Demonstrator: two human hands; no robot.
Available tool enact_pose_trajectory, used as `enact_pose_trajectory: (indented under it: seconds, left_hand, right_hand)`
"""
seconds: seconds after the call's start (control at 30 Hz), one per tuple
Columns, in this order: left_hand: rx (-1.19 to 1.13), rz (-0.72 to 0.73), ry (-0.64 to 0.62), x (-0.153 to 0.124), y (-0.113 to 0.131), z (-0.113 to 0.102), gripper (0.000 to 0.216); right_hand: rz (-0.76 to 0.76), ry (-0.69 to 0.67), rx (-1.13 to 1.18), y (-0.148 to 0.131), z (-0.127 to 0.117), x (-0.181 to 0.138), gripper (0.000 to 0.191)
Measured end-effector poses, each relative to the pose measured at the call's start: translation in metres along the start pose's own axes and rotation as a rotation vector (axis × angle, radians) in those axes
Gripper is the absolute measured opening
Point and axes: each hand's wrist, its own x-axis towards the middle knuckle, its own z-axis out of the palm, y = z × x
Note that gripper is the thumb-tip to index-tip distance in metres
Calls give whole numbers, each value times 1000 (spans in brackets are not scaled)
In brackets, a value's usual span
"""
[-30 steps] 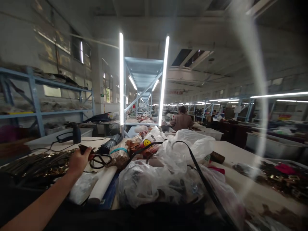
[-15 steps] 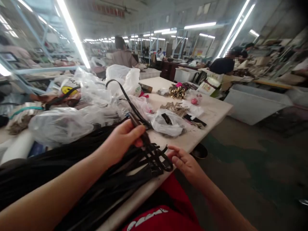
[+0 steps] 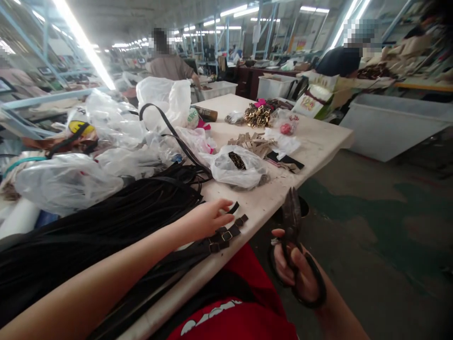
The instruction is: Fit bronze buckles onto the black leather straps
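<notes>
White worktable (image 3: 323, 137) laid with black straps (image 3: 141, 203) and plastic bags (image 3: 69, 182).
The straps are heaped along the near edge, buckled strap ends (image 3: 226, 235) being set beside them; farther along, an open white bag (image 3: 219, 167), beige strips (image 3: 253, 143), gold-coloured buckles (image 3: 257, 116) and a brown cylinder (image 3: 206, 113) are spread out.

At two o'clock in the view, on the white package (image 3: 313, 101), can be made out as reddish characters, starting apparently with 12, then blurring. Nearer, also toward two o'clock, on the small clear bag (image 3: 290, 122), see red print too small to read. At six o'clock, across the red garment (image 3: 247, 321), see white lettering, distorted and illegible. Toward eleven, on the white plastic bag (image 3: 164, 97), find green print, equally unreadable. Near ten, on the smiley bag (image 3: 81, 126), spot a yellow face mark.
</notes>
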Motion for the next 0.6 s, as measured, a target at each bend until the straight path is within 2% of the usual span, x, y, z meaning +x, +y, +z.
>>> enact_pose_trajectory:
  seconds: [0.1, 0.2, 0.27, 0.4, 0.6]
  left_hand:
    - [334, -26, -2, 3, -38, 16, 26]
    - [512, -7, -11, 6, -55, 32, 27]
    - [586, 8, 8, 11, -55, 38, 28]
    - [626, 64, 15, 32, -40, 51, 32]
    - [649, -12, 163, 65, -23, 83, 32]
  right_hand:
    - [56, 81, -137, 7, -18, -6, 39]
    - [131, 99, -224, 18, -22, -8, 44]
    - [156, 127, -276, 25, -22, -5, 51]
    - [200, 201, -370, 35, -26, 2, 56]
    - [198, 308, -523, 35, -39, 6, 53]
